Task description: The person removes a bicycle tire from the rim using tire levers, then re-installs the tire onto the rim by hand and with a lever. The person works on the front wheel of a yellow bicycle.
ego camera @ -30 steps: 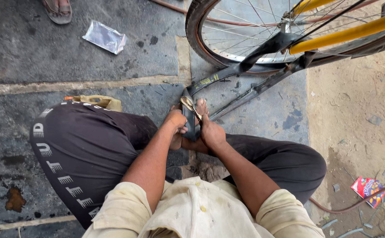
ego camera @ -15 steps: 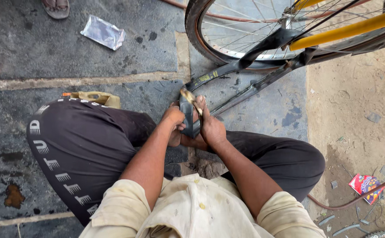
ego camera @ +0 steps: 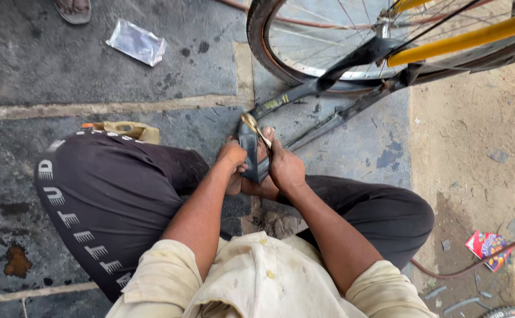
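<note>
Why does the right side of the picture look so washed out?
Head view: hard sunlight hits the sandy ground at right, nearly bleaching the far edge, while the stone paving lies in even shade; the hands, left hand and right hand, and the black rubber tube are sharp; wide-lens curving bends the edges.

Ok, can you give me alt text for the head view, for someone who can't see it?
A squatting person's left hand and right hand grip a folded black inner tube over a stone floor. A bicycle wheel with a yellow frame stands ahead.
</note>
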A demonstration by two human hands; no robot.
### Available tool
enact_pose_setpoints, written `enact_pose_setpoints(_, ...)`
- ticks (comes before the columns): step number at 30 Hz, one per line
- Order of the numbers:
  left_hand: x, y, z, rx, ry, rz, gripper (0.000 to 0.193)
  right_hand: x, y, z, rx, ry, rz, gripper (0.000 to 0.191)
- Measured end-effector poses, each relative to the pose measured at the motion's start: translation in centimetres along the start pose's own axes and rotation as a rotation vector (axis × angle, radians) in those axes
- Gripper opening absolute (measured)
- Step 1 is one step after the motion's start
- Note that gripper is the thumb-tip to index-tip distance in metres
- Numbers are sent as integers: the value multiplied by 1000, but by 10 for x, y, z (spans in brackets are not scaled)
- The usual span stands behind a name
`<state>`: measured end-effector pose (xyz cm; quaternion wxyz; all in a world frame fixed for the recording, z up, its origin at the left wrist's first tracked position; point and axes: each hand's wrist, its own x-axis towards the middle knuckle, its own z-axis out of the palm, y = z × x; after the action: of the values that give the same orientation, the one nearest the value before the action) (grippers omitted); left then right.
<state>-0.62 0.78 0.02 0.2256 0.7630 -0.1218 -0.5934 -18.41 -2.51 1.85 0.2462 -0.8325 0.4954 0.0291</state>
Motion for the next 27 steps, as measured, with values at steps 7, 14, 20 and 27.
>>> enact_pose_setpoints(7,-4,3,-1,47,44,36,33,-2,-2,5,-7,-91,2,23)
enact_pose_setpoints(14,-2,-1,0,-12,63,42,28,-2,9,11,0,-16,-78,40)
enact_pose_setpoints(20,0,2,0,11,42,65,28,-1,17,12,14,83,-73,29)
enact_pose_setpoints(27,1,1,1,7,-9,54,32,-3,8,2,23,-43,3,20)
